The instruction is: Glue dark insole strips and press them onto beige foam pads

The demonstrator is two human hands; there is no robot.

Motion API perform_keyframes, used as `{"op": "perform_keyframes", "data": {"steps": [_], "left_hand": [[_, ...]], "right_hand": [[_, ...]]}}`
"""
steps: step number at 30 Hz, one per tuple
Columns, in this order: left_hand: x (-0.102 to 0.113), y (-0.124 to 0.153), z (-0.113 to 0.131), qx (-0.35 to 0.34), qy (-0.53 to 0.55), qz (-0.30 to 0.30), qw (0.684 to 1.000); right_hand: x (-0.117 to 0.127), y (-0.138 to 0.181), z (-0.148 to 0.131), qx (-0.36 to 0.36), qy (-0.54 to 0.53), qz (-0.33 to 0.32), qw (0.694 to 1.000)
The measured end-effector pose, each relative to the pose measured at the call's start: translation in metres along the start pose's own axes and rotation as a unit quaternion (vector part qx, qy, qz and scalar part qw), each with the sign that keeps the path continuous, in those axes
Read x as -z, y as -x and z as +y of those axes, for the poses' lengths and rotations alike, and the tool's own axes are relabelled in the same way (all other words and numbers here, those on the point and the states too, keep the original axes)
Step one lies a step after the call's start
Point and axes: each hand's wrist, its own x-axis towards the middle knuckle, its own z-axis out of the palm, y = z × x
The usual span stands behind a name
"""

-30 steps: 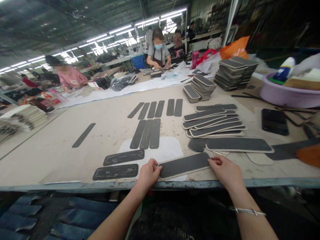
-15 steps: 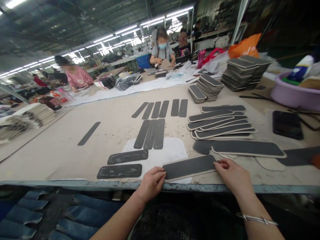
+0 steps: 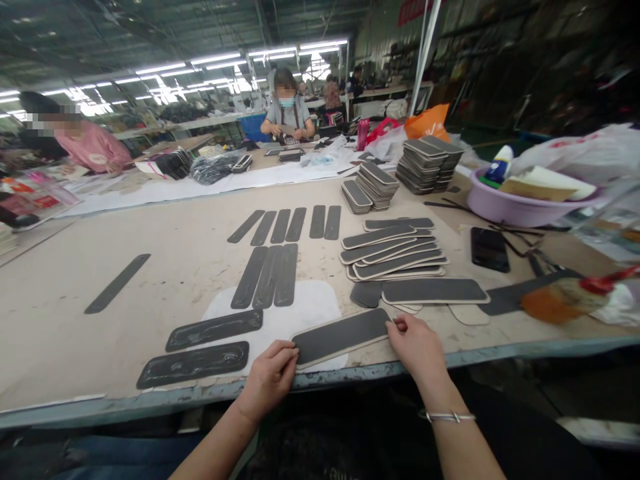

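A long dark grey panel with a pale border lies between my hands at the table's front edge, over a white sheet. My left hand pinches its left end, and my right hand pinches its right end. Left of it are two dark strips with glossy smears, the nearer strip close to the edge. Several more dark strips lie beyond, some partly on the sheet. Another bordered panel rests just past my right hand, in front of a loose pile of similar panels.
Neat stacks of panels stand at the back right, beside a purple basin. A phone and an amber container with a red top lie to the right. Two people work across the table.
The view has turned to the right, so the table's contents sit further left and the amber container shows more fully. Both hands keep their pinch on the panel's ends.
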Motion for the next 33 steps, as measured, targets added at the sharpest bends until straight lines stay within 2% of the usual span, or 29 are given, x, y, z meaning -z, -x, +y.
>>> {"op": "perform_keyframes", "data": {"steps": [6,9,11,13,14,15,17,19,22,29,33], "left_hand": [[-0.002,-0.001,-0.004,0.011,-0.026,0.03,0.999],[-0.004,-0.001,-0.005,0.006,-0.036,0.034,0.999],[-0.006,0.0,-0.005,0.003,-0.041,0.029,0.999],[-0.007,0.001,-0.005,0.002,-0.042,0.024,0.999],[-0.007,0.001,-0.004,0.0,-0.042,0.022,0.999],[-0.007,0.001,-0.003,-0.002,-0.043,0.02,0.999],[-0.006,0.001,-0.002,-0.007,-0.044,0.017,0.999],[-0.005,0.0,0.0,-0.011,-0.047,0.014,0.999],[-0.005,-0.001,0.001,-0.013,-0.052,0.012,0.998],[-0.006,-0.002,0.003,-0.002,-0.038,0.008,0.999],[-0.005,-0.003,0.002,0.013,-0.029,0.014,0.999]], "right_hand": [[0.016,0.009,0.0,-0.022,0.05,-0.072,0.996],[0.018,0.016,0.005,0.009,0.075,-0.046,0.996],[0.015,0.024,0.001,0.071,0.054,0.032,0.996],[0.006,0.036,-0.012,0.174,0.015,0.104,0.979],[0.0,0.044,-0.022,0.237,-0.002,0.115,0.965],[-0.006,0.053,-0.034,0.298,-0.012,0.099,0.949],[-0.022,0.072,-0.059,0.4,-0.009,0.02,0.916],[-0.035,0.086,-0.076,0.44,0.002,-0.041,0.897],[-0.046,0.09,-0.076,0.426,0.031,-0.072,0.901],[-0.025,0.05,-0.01,0.253,0.157,-0.04,0.954],[-0.021,0.046,-0.001,0.213,0.194,-0.025,0.957]]}}
